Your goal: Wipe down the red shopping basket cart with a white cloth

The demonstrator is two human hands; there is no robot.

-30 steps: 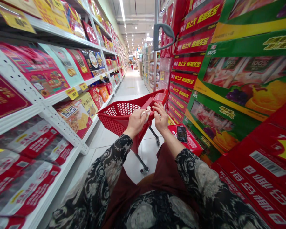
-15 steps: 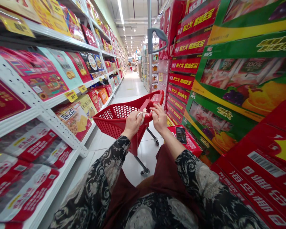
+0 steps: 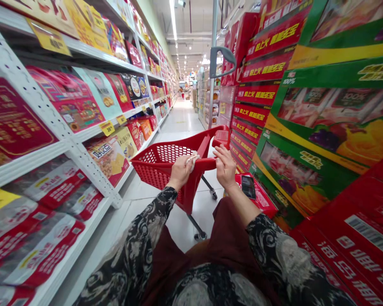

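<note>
A red plastic shopping cart (image 3: 166, 155) stands in front of my knees, its basket with a perforated side pointing left. My left hand (image 3: 180, 171) is closed around a crumpled white cloth or tissue (image 3: 193, 158) and lies against the cart's handle bar (image 3: 205, 164) at its left part. My right hand (image 3: 225, 166) rests at the right end of the same bar, fingers bent loosely over it. Its fingertips are beside the red box-like part (image 3: 221, 137) at the cart's corner. The palm side of both hands is hidden.
Shelves (image 3: 83, 131) with packaged foods line the left. Stacked red cartons (image 3: 253, 111) and green juice boxes (image 3: 306, 123) rise on the right. A phone (image 3: 248, 187) lies on a low red box (image 3: 264, 199) by my right knee. A grey handle on a pole (image 3: 213, 63) stands ahead.
The whole view has shifted, so the cart and shelves appear further right. My left hand with the white cloth has slid left along the bar, widening the space between my hands.
</note>
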